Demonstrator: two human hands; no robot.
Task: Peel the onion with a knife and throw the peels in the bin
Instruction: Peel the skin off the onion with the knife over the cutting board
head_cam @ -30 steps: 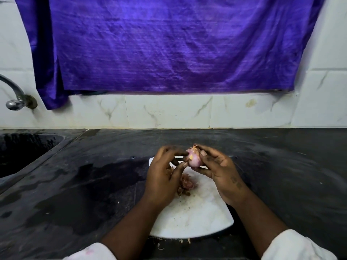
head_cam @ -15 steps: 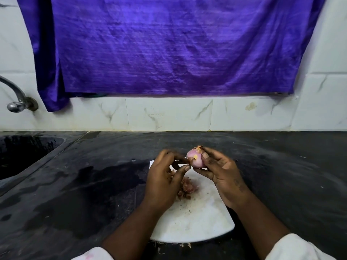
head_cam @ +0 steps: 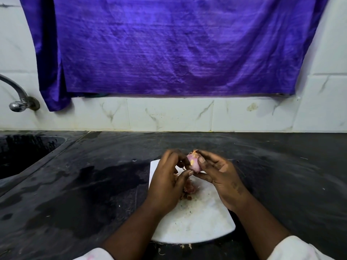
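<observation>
Above the far end of the white plastic cutting board (head_cam: 197, 222), on the black stone bench (head_cam: 93, 184), you hold the small pink-purple onion (head_cam: 194, 164) clear of the surface between both hands. Right hand (head_cam: 219, 177): thumb and fingers wrapped round the onion's right side, gripping it. Left hand (head_cam: 167, 181): fingers curled over the onion's left side, thumb tip pressed under it, pinching at the skin. Change over the last second: small. The onion has stayed in the same two-handed grip and has turned a little, so more smooth pale flesh and a yellowish spot now face you. A dry tuft remains at its top end. The left thumb has crept along the lower edge. Judgement: you are stripping the last skin by fingertip, and the peeling looks nearly done. The heap of reddish-brown peels (head_cam: 188, 190) lies on the board below your hands, with a few loose scraps (head_cam: 187, 246) on the bench at the board's near edge; none has been binned yet. No knife and no bin are in view. Writing: none readable. The purple cloth (head_cam: 178, 44) hanging on the white marbled tiles (head_cam: 169, 115), the metal tap (head_cam: 18, 102) and your white sleeves (head_cam: 293, 248) carry no brand or label that shows.
</observation>
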